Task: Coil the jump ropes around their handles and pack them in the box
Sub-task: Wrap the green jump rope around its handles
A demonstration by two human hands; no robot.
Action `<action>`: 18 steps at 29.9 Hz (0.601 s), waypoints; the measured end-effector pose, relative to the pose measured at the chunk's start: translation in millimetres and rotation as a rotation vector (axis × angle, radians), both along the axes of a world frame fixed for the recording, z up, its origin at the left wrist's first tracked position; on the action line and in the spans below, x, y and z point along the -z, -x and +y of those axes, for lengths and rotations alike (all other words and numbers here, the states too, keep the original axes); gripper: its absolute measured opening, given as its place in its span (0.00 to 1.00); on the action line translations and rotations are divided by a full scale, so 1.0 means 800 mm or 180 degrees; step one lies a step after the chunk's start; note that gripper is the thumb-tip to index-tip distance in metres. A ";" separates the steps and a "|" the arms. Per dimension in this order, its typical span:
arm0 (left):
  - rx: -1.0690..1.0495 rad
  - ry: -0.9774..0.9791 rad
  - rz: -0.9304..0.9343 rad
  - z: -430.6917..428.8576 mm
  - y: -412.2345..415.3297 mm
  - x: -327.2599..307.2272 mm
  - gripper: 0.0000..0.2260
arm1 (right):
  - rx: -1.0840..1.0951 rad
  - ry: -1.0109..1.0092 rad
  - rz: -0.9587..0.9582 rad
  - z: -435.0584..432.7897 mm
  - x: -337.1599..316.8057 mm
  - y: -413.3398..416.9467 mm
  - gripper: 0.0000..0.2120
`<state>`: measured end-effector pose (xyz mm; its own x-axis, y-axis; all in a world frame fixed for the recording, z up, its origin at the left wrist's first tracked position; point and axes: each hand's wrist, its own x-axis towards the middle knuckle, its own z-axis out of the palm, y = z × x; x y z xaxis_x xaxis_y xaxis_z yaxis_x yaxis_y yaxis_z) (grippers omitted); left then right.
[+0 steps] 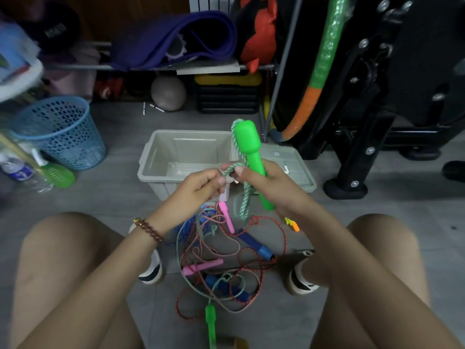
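On my feed, a blue mesh basket point(60, 132) stands on the tiled floor point(120, 197) at far left. Centre frame, the grey box point(151, 157) sits open on the floor beyond the seated person's knees. In front of it, the left hand point(198, 187) pinches a loop of green rope point(244, 197) between curled fingers point(214, 178) and thumb. Just beside it, the right hand point(264, 183) grips a green handle point(251, 144) upright, wrapped round the shaft with the thumb pressing the same rope. The rope runs up to the handle's top end and hangs below the hands. On the floor between the feet lies a tangle of ropes point(226, 250), red-and-white and green. Among them are pink handles point(201, 267), blue handles point(254, 244) and a second green handle point(210, 321). The box's lid point(299, 172) lies against its right side.
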<state>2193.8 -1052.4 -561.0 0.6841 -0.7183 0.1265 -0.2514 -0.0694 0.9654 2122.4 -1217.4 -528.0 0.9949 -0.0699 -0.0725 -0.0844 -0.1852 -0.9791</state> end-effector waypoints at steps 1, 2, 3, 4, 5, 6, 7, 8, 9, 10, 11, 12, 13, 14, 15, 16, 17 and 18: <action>0.0116 -0.0073 0.0011 0.000 -0.001 0.008 0.10 | -0.0027 -0.0176 0.0064 0.002 0.001 0.001 0.10; 0.0183 -0.0131 0.0042 0.001 -0.004 0.017 0.11 | -0.0049 -0.0367 0.0158 0.006 0.002 0.003 0.10; 0.0187 -0.0209 0.0093 0.002 -0.006 0.027 0.12 | -0.0054 -0.0590 0.0243 0.010 0.003 0.005 0.11; 0.0168 -0.0347 0.0118 0.006 -0.011 0.041 0.10 | -0.0038 -0.0785 0.0277 0.015 0.001 0.007 0.11; 0.0151 -0.0552 0.0089 0.010 -0.017 0.055 0.11 | 0.0049 -0.0963 0.0268 0.017 -0.001 0.007 0.12; 0.0168 -0.0781 0.0020 0.017 -0.022 0.068 0.14 | 0.0193 -0.1231 0.0228 0.018 -0.005 0.007 0.13; 0.0224 -0.1001 -0.0043 0.023 -0.025 0.079 0.16 | 0.0397 -0.1601 0.0183 0.016 -0.009 0.005 0.13; 0.0277 -0.1210 -0.0101 0.031 -0.028 0.089 0.17 | 0.0634 -0.2041 0.0144 0.013 -0.014 0.004 0.13; 0.0320 -0.1428 -0.0196 0.038 -0.031 0.099 0.17 | 0.0851 -0.2349 0.0100 0.007 -0.019 0.004 0.14; 0.0339 -0.1658 -0.0333 0.045 -0.035 0.106 0.16 | 0.1024 -0.2476 0.0051 0.001 -0.023 0.005 0.14; 0.0365 -0.1889 -0.0492 0.052 -0.039 0.113 0.15 | 0.1125 -0.2423 0.0019 -0.005 -0.026 0.006 0.14; 0.0402 -0.2112 -0.0644 0.058 -0.042 0.117 0.14 | 0.1163 -0.2262 -0.0024 -0.010 -0.027 0.009 0.14; 0.0415 -0.2280 -0.0772 0.062 -0.044 0.117 0.14 | 0.1155 -0.2000 -0.0096 -0.014 -0.027 0.011 0.13; 0.0383 -0.2389 -0.0857 0.064 -0.044 0.113 0.13 | 0.1126 -0.1638 -0.0191 -0.018 -0.026 0.011 0.11; 0.0321 -0.2405 -0.0931 0.063 -0.043 0.106 0.12 | 0.1088 -0.1139 -0.0306 -0.023 -0.023 0.011 0.09; 0.0232 -0.2334 -0.1003 0.061 -0.042 0.095 0.12 | 0.1045 -0.0493 -0.0414 -0.027 -0.020 0.011 0.07; 0.0117 -0.2148 -0.1057 0.055 -0.038 0.082 0.11 | 0.0973 0.0257 -0.0484 -0.031 -0.019 0.011 0.07; -0.0016 -0.1873 -0.1062 0.050 -0.033 0.069 0.09 | 0.0827 0.0975 -0.0482 -0.032 -0.017 0.012 0.09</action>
